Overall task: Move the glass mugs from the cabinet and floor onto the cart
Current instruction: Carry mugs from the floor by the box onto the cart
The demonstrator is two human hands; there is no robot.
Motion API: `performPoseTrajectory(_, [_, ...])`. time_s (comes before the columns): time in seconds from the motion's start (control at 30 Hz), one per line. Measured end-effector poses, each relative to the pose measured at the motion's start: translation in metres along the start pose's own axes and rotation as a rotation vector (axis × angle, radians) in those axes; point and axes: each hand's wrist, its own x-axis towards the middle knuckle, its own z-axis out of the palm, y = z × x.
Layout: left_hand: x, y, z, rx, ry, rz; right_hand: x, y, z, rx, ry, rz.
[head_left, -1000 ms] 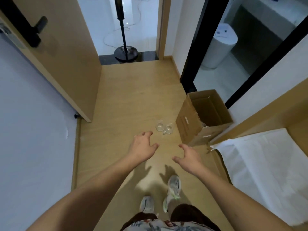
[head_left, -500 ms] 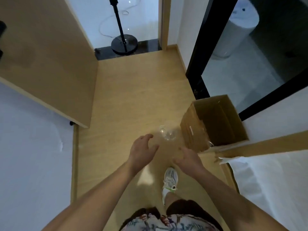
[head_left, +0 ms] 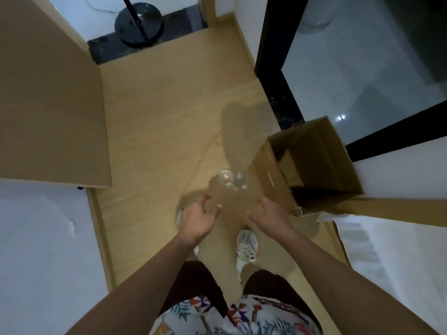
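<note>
Much of the head view is wooden floor [head_left: 154, 131], a narrow strip bounded by a wooden door [head_left: 48, 105] and white wall on the left and by a black frame [head_left: 271, 56] and white wall on the right; bare boards run ahead of the glasses to a dark threshold, where a round black stand base [head_left: 138, 25] sits, its pole cut off by the top edge; an open cardboard box [head_left: 312, 163] stands at the right, its depths in shadow and its contents not readable, its near corner hidden behind a wooden edge with white sheeting [head_left: 391, 257] running out of frame; both hands reach forward and down, empty and well apart, the left hand [head_left: 197, 217] with fingers loosely curved and spread, the right hand [head_left: 271, 217] with fingers relaxed, neither touching glass; two white shoes show beneath them, the left one mostly covered by the left hand; the glass mugs [head_left: 232, 183] stand upright on the floor just beside the box's left wall, clear and small, clustered so closely that their count and handles cannot be made out, a little beyond the fingertips.
</note>
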Motion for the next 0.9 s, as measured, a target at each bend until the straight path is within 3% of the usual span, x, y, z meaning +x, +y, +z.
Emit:
performPoseTrajectory(0.17, [0.067,-0.012,0.025,-0.084,-0.128,-0.101,0.058,0.005,0.027,0.147,0.011,0.151])
performPoseTrajectory(0.43, [0.227,-0.088,0.104,-0.141,-0.27,-0.343,0.191,0.052,0.117,0.294,0.011,0.296])
performPoseTrajectory(0.57, [0.304,-0.127,0.164,-0.166,-0.303,-0.371,0.28,0.088,0.171,0.344,0.009,0.348])
performPoseTrajectory(0.73, [0.382,-0.148,0.245,-0.186,-0.423,-0.368,0.383,0.126,0.236,0.579,0.059,0.441])
performPoseTrajectory(0.9, [0.419,-0.156,0.309,-0.501,-0.512,-0.596,0.451,0.155,0.289,0.906,0.152,0.498])
